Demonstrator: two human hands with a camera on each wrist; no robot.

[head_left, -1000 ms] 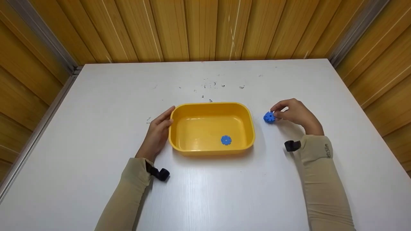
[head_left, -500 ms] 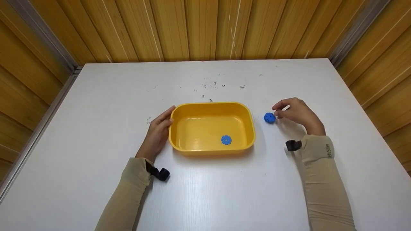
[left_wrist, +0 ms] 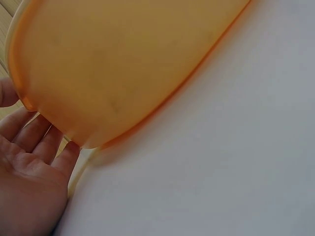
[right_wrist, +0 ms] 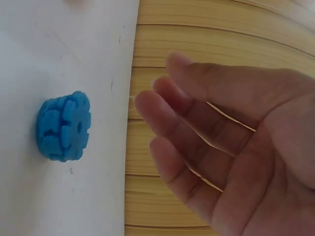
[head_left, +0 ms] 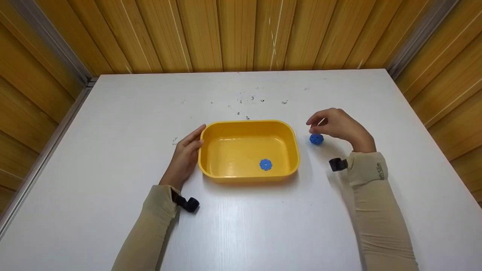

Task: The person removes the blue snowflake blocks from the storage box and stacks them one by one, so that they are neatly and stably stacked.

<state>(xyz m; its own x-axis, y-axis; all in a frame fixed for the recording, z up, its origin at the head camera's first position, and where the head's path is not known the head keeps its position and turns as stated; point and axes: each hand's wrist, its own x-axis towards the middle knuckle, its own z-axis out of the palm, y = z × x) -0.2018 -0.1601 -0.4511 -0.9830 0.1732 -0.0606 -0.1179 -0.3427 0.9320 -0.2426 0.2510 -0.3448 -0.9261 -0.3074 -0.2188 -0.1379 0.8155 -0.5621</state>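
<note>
My left hand (head_left: 184, 154) rests against the left end of a yellow plastic tub (head_left: 248, 178), its fingertips at the outer wall. In the left wrist view, the fingers (left_wrist: 35, 132) reach the tub wall (left_wrist: 113, 73) from outside. Inside the tub, toward its front right, lies a flat blue notched disc (head_left: 265, 164). A short stack of similar blue discs (head_left: 316, 140) stands on the table right of the tub. My right hand (head_left: 337, 123) is just above and behind this stack. From the right wrist, the hand (right_wrist: 236, 147) shows loosely bent fingers, with nothing between them, apart from the stack (right_wrist: 64, 127).
The white table (head_left: 241, 233) bears dark scuff marks behind the tub. Wood-patterned walls (head_left: 237, 34) enclose its back and both sides. A black wrist camera (head_left: 339, 164) projects beside the right sleeve, another black camera (head_left: 191, 204) beside the left.
A second ago my right hand's fingers were on the top disc of the stack. They have come off it, and the hand has moved up and slightly left. My left hand stays put.
</note>
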